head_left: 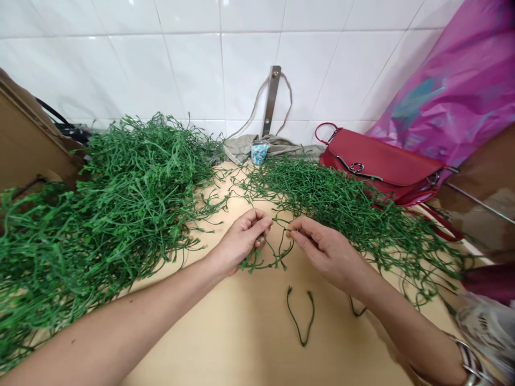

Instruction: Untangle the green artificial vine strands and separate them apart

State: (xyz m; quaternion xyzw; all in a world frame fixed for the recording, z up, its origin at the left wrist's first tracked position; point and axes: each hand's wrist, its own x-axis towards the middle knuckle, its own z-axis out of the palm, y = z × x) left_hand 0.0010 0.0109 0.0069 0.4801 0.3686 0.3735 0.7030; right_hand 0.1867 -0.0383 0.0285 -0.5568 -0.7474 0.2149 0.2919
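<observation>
My left hand (247, 236), closed with the thumb against the forefinger, holds several thin green artificial stems (259, 266) that dangle below it. Across from it, my right hand (322, 246) pinches the end of a green stem between thumb and fingertips. Stems stretch and loop in the narrow gap between both hands, above the tabletop. A single stem bent into a V (302, 338) lies on the table in front of me. Part of another stem (356, 310) shows beneath my right forearm.
A high heap of green stems (137, 187) covers the table's left side, and a flatter one (322, 187) spreads at right. Behind stand a small blue-and-white cup (259, 154), a red handbag (386, 163) and a pink plastic bag (462, 91). Cardboard (32, 128) borders the left.
</observation>
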